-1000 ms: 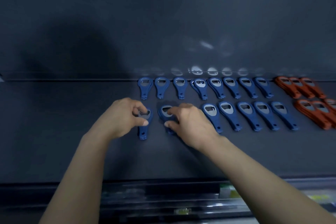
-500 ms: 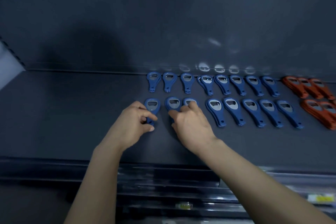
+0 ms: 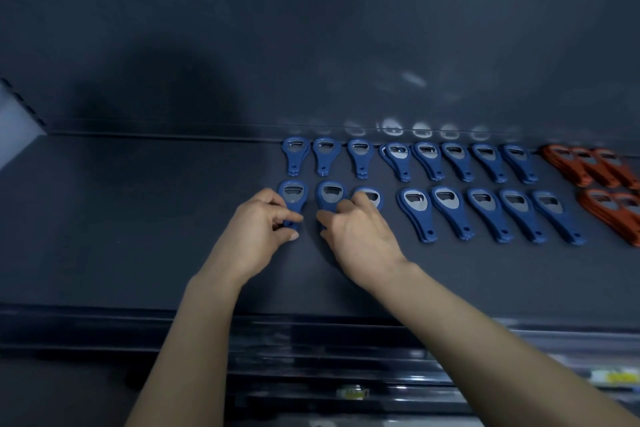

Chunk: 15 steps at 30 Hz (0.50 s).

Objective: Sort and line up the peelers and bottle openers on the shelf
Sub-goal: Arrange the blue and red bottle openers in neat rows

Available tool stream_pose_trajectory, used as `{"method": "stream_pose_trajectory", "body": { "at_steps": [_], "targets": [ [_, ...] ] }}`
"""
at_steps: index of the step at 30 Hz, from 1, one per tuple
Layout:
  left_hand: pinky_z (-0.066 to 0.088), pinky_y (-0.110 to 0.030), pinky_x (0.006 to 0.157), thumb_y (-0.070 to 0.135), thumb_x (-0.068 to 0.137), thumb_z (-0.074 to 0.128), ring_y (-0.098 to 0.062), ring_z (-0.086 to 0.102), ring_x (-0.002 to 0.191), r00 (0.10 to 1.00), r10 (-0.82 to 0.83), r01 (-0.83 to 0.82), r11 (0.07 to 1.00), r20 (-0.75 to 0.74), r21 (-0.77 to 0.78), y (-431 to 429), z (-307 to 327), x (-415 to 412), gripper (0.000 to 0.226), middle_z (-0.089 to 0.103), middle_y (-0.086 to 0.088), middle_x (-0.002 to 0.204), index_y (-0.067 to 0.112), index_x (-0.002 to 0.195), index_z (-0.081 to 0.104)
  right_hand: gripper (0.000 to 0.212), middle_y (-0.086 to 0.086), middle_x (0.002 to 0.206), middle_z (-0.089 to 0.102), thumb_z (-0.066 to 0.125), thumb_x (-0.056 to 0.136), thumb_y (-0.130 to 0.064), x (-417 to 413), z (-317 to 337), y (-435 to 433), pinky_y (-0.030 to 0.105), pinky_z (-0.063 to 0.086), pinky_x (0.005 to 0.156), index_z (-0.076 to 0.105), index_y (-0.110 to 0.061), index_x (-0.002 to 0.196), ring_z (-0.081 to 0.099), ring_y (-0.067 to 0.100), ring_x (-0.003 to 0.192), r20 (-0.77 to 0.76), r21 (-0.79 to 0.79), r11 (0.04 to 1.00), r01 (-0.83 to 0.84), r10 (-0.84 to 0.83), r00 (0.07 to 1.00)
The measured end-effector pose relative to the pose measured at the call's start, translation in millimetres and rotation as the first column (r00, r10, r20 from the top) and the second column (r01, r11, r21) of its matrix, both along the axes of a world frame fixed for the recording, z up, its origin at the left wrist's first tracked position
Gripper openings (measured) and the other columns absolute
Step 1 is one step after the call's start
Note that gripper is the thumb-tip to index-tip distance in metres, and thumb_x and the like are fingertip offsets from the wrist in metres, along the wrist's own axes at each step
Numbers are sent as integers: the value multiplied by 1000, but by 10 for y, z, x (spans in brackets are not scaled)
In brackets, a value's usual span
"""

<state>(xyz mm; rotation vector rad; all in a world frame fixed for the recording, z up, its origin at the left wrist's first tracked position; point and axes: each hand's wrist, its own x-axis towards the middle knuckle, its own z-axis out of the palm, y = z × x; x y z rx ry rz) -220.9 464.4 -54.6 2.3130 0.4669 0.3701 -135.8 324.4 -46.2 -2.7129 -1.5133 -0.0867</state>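
Head view: the left fingers point(image 3: 289, 217) are curled together, thumb and forefinger pinching the handle of the first opener point(image 3: 293, 192), which lies flat at the left end of the front row. The right fingers point(image 3: 327, 217) curl round the handle of the second opener point(image 3: 330, 194) just beside it, thumb against its left edge. One fingertip reaches over the head of the third opener point(image 3: 372, 196), whose handle is hidden under the right hand point(image 3: 360, 236). The left hand point(image 3: 258, 229) sits close beside the right, the two nearly touching.

To the right, after a small gap, five more blue openers point(image 3: 485, 211) continue the front row, slanted. Behind them a back row point(image 3: 426, 158) of eight blue ones lines the wall. Orange openers point(image 3: 588, 166) lie in two rows at the far right. All rest on the dark shelf point(image 3: 138, 218).
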Motion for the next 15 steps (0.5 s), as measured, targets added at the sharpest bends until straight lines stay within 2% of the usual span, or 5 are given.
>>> {"method": "stream_pose_trajectory", "body": {
  "at_steps": [5, 9, 11, 13, 15],
  "targets": [
    [37, -1, 69, 6, 76, 75, -2, 53, 75, 1000, 7, -7, 1000, 7, 1, -3, -14, 2, 25, 49, 11, 92, 12, 100, 73, 11, 3, 94, 53, 48, 93, -12, -6, -25, 15, 30, 35, 94, 54, -17, 101, 45, 27, 101, -20, 20, 1000, 0, 0, 1000],
    [38, -5, 71, 7, 77, 75, -1, 52, 76, 1000, 9, -9, 1000, 8, 11, -28, -5, -14, 25, 49, 11, 94, 14, 101, 73, 25, 6, 102, 55, 50, 94, -18, -36, 8, -34, 31, 36, 92, 49, -17, 118, 42, 26, 102, -37, 85, 996, 22, -19, 999],
    [36, -8, 71, 9, 77, 75, -1, 50, 76, 999, 9, -10, 999, 34, 41, -55, 7, -24, 27, 47, 14, 93, 17, 102, 73, 29, 7, 104, 56, 50, 94, -19, -51, 41, -100, 31, 35, 89, 48, -15, 122, 42, 26, 104, -40, 135, 988, 74, -70, 997],
    [35, -9, 72, 13, 77, 76, -2, 49, 81, 997, -6, 0, 997, 79, 80, -109, 29, -13, 30, 46, 16, 94, 23, 104, 71, 25, 7, 108, 55, 50, 94, -19, -45, 75, -196, 30, 36, 88, 51, -13, 118, 43, 26, 106, -30, 169, 972, 166, -163, 986],
    [36, -10, 73, 14, 77, 75, -4, 48, 85, 993, -58, 48, 994, 98, 98, -194, 50, 25, 31, 46, 17, 95, 25, 106, 71, 27, 10, 112, 51, 49, 95, -25, -32, 95, -305, 32, 37, 87, 52, -12, 119, 43, 28, 108, -82, 179, 951, 253, -242, 967]
  ]
}}
